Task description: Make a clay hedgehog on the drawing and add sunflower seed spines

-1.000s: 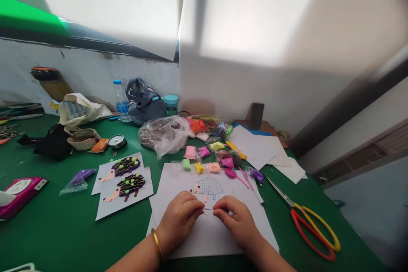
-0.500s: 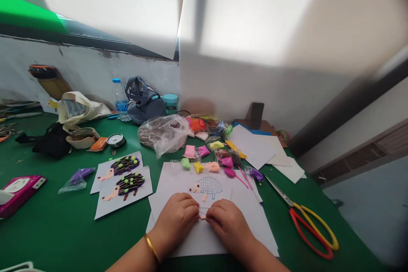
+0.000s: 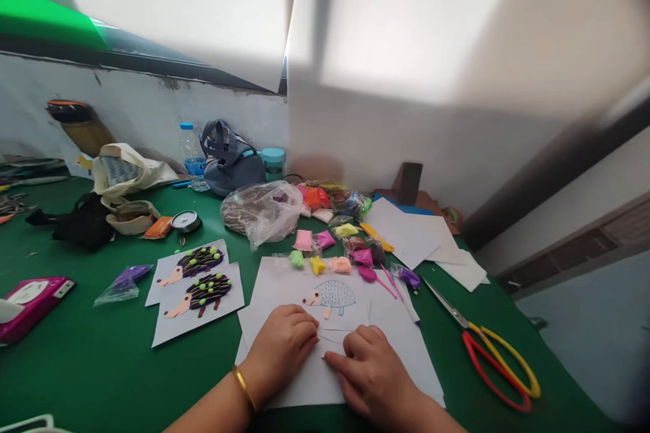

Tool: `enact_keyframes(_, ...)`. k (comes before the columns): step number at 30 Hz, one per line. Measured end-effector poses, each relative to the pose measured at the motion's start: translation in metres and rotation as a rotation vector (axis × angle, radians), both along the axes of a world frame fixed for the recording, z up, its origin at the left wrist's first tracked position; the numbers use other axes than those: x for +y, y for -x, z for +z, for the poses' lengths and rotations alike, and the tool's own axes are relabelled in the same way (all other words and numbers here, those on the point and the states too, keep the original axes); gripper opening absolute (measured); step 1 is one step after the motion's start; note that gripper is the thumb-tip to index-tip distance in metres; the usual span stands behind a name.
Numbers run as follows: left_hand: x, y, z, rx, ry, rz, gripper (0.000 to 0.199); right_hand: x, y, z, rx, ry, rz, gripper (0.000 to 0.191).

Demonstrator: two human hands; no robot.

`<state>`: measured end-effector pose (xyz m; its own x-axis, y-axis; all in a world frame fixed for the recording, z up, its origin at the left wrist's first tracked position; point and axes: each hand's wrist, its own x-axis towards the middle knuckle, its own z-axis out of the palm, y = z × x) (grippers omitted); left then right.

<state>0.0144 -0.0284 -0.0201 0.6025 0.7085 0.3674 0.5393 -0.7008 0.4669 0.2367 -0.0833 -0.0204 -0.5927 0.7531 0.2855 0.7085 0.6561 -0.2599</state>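
A hedgehog drawn in blue outline, with a peach clay face and a small peach clay leg, is on the white paper before me. My left hand, wearing a gold bangle, rests on the paper below the drawing. Its fingers are curled and pressed together; what they hold, if anything, is hidden. To the right, my right hand lies low on the sheet, its index finger stretched out and its tip touching the paper. Any clay beneath that fingertip is too small to make out. A gap separates the hands.
Packets of coloured clay, including a peach one, line the sheet's top. Red-and-yellow scissors lie open at right. Two finished clay hedgehog cards are at left. A magenta spoon-shaped tool and a clear plastic bag sit farther back.
A thin peach clay strip showed between both hands' fingertips; it no longer shows. My right hand has shifted slightly down and away from the left, its index finger now extended.
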Motion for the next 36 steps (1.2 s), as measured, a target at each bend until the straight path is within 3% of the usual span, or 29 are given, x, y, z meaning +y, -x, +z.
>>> enact_keyframes(7,0.0,0.0,0.002,-0.033,0.027,0.017,0.01,0.005,0.005,0.001,0.003,0.013,-0.115,0.038)
enact_keyframes(14,0.001,0.002,-0.001,-0.057,0.058,0.034,0.009,0.004,0.006,0.002,-0.022,0.021,-0.059,0.057)
enact_keyframes(22,0.001,0.001,0.001,-0.044,0.057,0.043,0.009,0.003,-0.007,0.005,0.003,0.007,-0.062,0.036)
enact_keyframes(27,0.001,0.0,0.002,-0.036,0.072,0.05,0.008,-0.001,-0.009,0.006,-0.047,0.027,0.012,0.037)
enact_keyframes(33,0.001,0.0,0.002,-0.036,0.066,0.047,0.01,0.005,0.0,0.0,-0.064,0.034,-0.058,0.049)
enact_keyframes(36,0.0,0.0,0.002,-0.037,0.056,0.048,0.01,0.008,0.0,0.0,-0.034,0.016,-0.084,0.043)
